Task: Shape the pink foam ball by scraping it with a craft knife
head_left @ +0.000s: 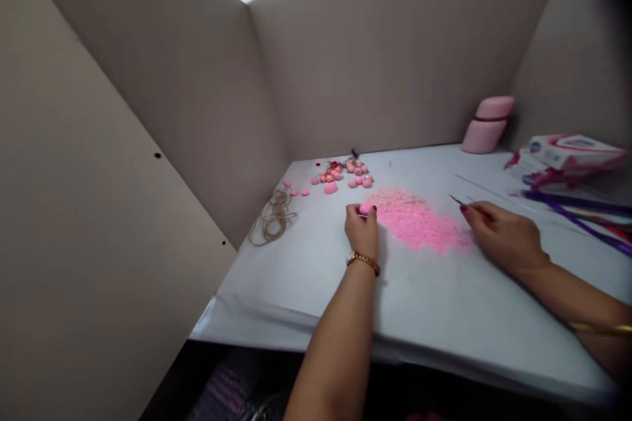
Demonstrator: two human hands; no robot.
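Observation:
A small bright-pink ball (365, 208) is pinched between the fingertips of my left hand (362, 227), just left of a spread of small pink bits (419, 223) on the white tabletop. My right hand (503, 233) is closed around a thin, dark, pointed tool (455, 199). Its tip points left over the far right side of the pink bits; its kind is too small to make out. The two hands are apart, with the pink bits lying between them.
Pink and red balls (330, 176) and a pink lump (330, 188) lie toward the back. Coiled tan cord (275, 216) sits at left. A pink bottle (486, 125), a tissue pack (567, 152) and purple strips (573, 204) are at right. Grey partitions (395, 66) surround the table.

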